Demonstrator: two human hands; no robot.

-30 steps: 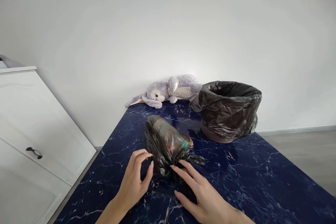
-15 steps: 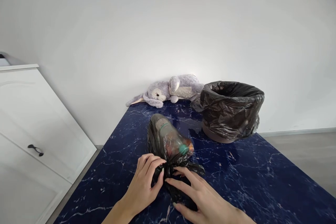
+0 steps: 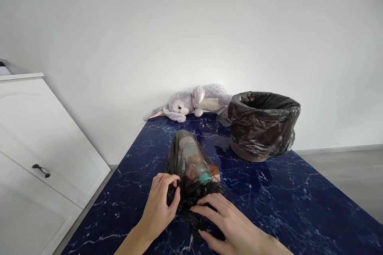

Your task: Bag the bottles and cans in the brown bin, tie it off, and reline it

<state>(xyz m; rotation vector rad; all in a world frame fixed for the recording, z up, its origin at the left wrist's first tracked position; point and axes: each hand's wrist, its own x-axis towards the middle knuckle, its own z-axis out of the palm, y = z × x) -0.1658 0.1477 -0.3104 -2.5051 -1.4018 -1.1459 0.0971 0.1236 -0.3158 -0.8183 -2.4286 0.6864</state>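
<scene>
I've the blue table (image 3: 284, 203) on my feed, bearing the lined bin (image 3: 263, 129) and, nearer, the black bag (image 3: 190, 161), its near end pinched by my left hand (image 3: 160, 204), my right hand (image 3: 229, 219) fanned against it, grip unclear.

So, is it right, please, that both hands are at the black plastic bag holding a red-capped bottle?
No: the head view shows the bottle cap is green; the left hand and right hand are indeed at the black plastic bag.
</scene>
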